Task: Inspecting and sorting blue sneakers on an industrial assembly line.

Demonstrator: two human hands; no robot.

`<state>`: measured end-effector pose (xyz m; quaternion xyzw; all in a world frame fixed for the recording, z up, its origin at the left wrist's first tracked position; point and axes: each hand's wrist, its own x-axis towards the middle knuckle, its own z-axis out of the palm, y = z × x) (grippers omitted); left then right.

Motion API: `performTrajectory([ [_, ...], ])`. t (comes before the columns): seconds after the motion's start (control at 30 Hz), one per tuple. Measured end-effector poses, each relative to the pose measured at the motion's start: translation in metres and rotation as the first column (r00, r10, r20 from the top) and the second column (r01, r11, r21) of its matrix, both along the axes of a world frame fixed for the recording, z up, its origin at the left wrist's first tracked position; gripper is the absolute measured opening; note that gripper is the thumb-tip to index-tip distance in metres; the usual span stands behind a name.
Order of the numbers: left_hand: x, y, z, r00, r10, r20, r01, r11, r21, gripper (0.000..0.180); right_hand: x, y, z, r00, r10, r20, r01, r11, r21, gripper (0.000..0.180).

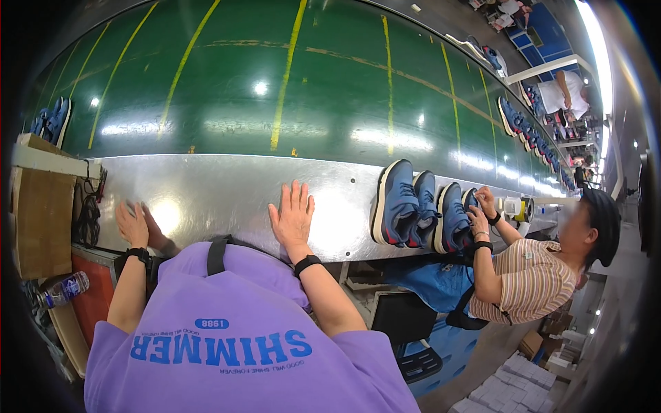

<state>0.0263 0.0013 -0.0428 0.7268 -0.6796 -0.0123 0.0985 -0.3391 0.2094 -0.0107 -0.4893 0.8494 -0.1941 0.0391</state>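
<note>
my left hand (133,225) lies flat on the bare metal ledge (227,189) with the fingers spread, holding nothing, and my right hand (292,217) does the same a little further along, fingers wide and pressed to the steel. the nearest things to it are the blue shoes (416,206) standing on edge in a row just to the right, apart from my fingers; a co-worker's hands (480,213) are on the far end of that row. beyond the ledge runs the green belt (330,82) with yellow lines. my worry: if i slide the right hand sideways without looking i could knock the closest shoe over against the others, or bump the co-worker's grip. a plastic bottle (63,289) sits low at my left, well apart.
</note>
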Motion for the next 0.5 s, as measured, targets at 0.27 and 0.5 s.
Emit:
performTrajectory([
  [0.27, -0.01, 0.009, -0.022, 0.955, 0.165, 0.245, -0.149, 0.985, -0.083, 0.053, 0.0, -0.001, 0.001, 1.0, -0.007, -0.008, 0.007, 1.0, 0.005, 0.056],
  [0.5, -0.011, 0.009, -0.02, 0.954, 0.173, 0.245, -0.152, 0.983, -0.102, 0.054, 0.0, -0.002, 0.002, 1.0, -0.006, 0.016, 0.006, 1.0, 0.002, 0.057],
])
